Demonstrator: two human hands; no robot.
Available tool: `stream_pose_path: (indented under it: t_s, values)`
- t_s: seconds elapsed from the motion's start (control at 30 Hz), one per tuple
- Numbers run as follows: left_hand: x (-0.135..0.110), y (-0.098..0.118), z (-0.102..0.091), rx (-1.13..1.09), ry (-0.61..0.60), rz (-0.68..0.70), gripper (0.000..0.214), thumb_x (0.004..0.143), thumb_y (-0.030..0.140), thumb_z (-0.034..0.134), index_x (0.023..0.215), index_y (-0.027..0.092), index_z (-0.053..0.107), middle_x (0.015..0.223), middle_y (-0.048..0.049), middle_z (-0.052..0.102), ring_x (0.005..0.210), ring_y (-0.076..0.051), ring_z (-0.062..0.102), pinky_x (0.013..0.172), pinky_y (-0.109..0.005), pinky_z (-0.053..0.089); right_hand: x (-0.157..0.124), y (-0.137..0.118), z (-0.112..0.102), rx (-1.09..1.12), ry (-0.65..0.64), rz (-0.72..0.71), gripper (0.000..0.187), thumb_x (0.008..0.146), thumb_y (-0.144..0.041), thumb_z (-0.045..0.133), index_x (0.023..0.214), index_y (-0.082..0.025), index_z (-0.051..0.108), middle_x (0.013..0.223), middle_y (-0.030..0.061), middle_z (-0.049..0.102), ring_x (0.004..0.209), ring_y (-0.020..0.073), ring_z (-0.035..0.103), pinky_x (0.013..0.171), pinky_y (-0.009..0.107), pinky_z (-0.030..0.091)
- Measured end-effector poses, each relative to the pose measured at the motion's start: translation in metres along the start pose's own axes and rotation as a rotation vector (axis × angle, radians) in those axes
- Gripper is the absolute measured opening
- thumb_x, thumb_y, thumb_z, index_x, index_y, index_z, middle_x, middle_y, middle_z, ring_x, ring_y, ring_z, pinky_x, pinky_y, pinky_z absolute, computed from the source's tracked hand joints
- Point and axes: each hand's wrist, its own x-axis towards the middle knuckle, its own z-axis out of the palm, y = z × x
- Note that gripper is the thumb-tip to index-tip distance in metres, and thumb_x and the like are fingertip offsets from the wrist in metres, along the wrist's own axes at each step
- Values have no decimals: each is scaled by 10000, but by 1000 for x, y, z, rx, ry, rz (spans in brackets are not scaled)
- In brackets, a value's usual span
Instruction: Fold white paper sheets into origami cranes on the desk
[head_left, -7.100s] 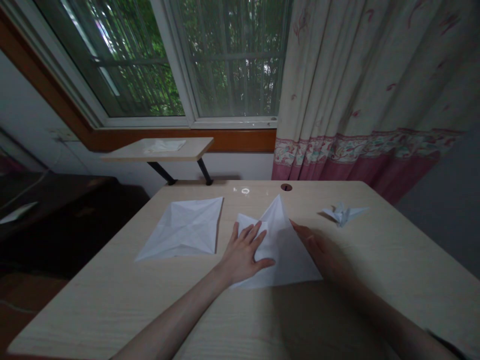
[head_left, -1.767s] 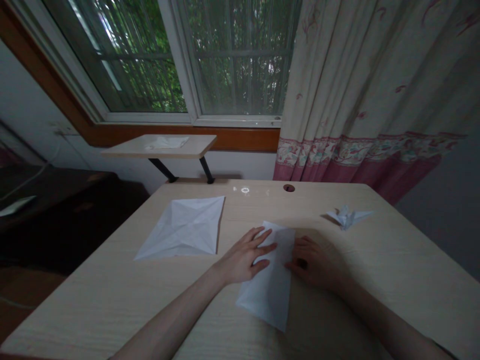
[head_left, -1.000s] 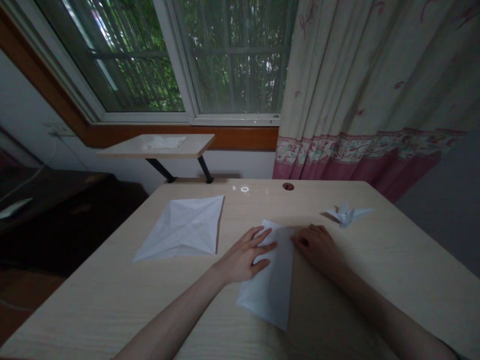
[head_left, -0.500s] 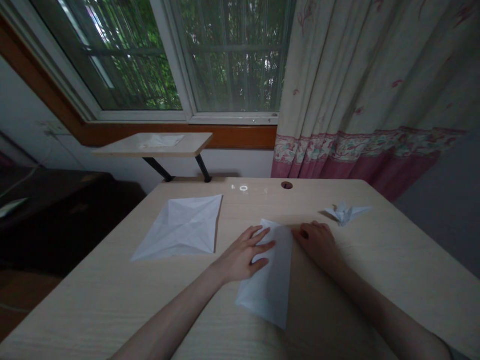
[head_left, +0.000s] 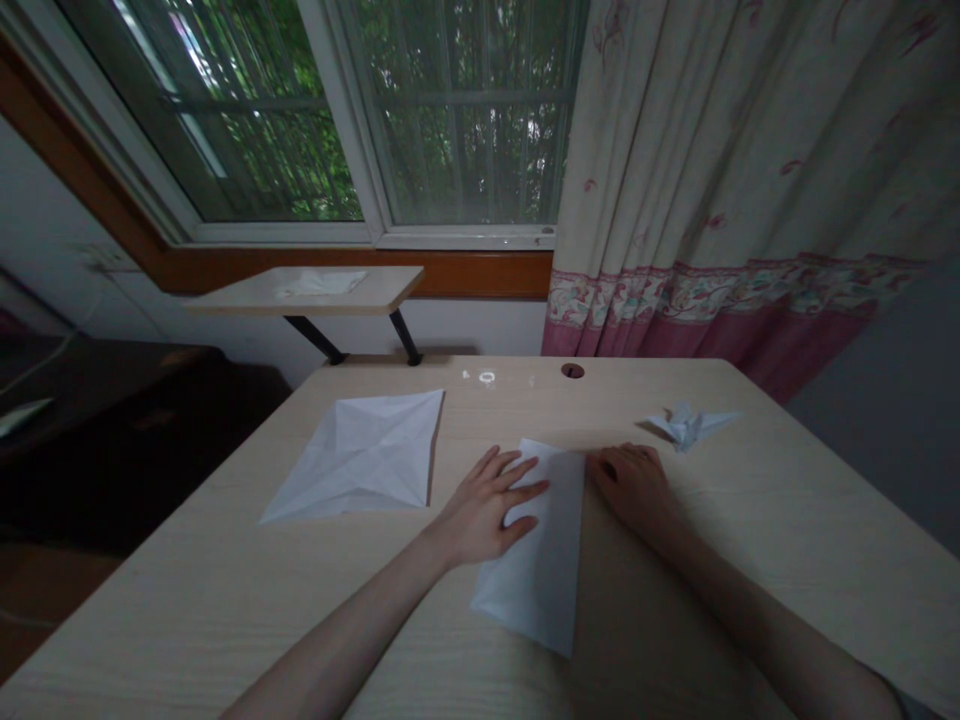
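Note:
A folded rectangle of white paper (head_left: pixel 551 560) lies slantwise on the desk in front of me. My left hand (head_left: pixel 491 510) rests flat on its left part, fingers spread and pointing right. By the paper's far right corner is my right hand (head_left: pixel 631 485), its fingers curled in and its knuckles up; the fingertips are partly hidden, and I see no paper in them. A creased white paper sheet (head_left: pixel 367 450) lies opened out to the left. Beyond my right hand sits a folded paper crane (head_left: pixel 686 428) with its wings out.
The wooden desk (head_left: pixel 187 600) carries a small raised shelf (head_left: pixel 382 290) at its back left, with a white paper piece (head_left: pixel 322 283) on top. A round cable hole (head_left: pixel 573 371) is near the back edge. Behind are a window and a floral curtain (head_left: pixel 675 180).
My right hand has shifted very slightly right, just off the paper's corner. My left hand and the papers stay where they were.

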Motion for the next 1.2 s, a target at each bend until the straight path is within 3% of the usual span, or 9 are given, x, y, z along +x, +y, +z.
stream_pose_path:
  t_s: [0.23, 0.43, 0.6, 0.8, 1.07, 1.2]
  values:
    - [1, 1, 4, 66, 47, -88, 459, 943, 492, 567, 1375, 340, 558, 1492, -32, 503, 1358, -306, 444, 1191, -599, 197, -7, -11, -8, -13, 66, -97, 312, 1001, -251, 431, 794, -193, 657, 787, 69, 714, 811, 248, 631, 869, 425, 403]
    - [3, 0, 4, 106, 126, -167, 348, 1010, 431, 463, 1283, 321, 649, 1381, -29, 602, 1197, -259, 533, 1093, -498, 379, -11, -23, -10, 85, -24, -256, 268, 985, -202, 448, 873, -203, 692, 854, 70, 719, 838, 238, 632, 849, 409, 458]
    - [2, -2, 8, 155, 201, -218, 342, 1012, 419, 454, 1275, 325, 652, 1343, -28, 619, 1189, -267, 526, 1113, -519, 342, -13, -30, -10, 266, -77, -386, 259, 974, -192, 479, 1087, -233, 708, 1056, 69, 744, 976, 228, 655, 904, 420, 508]
    - [1, -6, 13, 260, 259, -298, 330, 998, 413, 478, 1262, 319, 654, 1296, -37, 639, 1165, -290, 529, 1106, -542, 339, -19, -38, -17, 346, -170, -451, 273, 975, -248, 523, 1188, -255, 694, 1218, 59, 714, 1115, 219, 640, 1005, 418, 500]
    - [1, -6, 8, 260, 302, -318, 304, 993, 379, 495, 1226, 291, 671, 1248, -49, 653, 1135, -282, 536, 1062, -522, 392, -25, -40, -20, 417, -326, -519, 549, 896, -427, 656, 1390, -205, 564, 1385, 131, 607, 1289, 290, 540, 1101, 451, 440]
    - [1, -6, 6, 176, 310, -360, 278, 994, 350, 506, 1175, 261, 697, 1222, -42, 668, 1120, -271, 541, 1006, -480, 442, -26, -40, -19, 453, -352, -476, 621, 861, -444, 697, 1414, -211, 539, 1401, 133, 593, 1303, 293, 526, 1123, 455, 413]
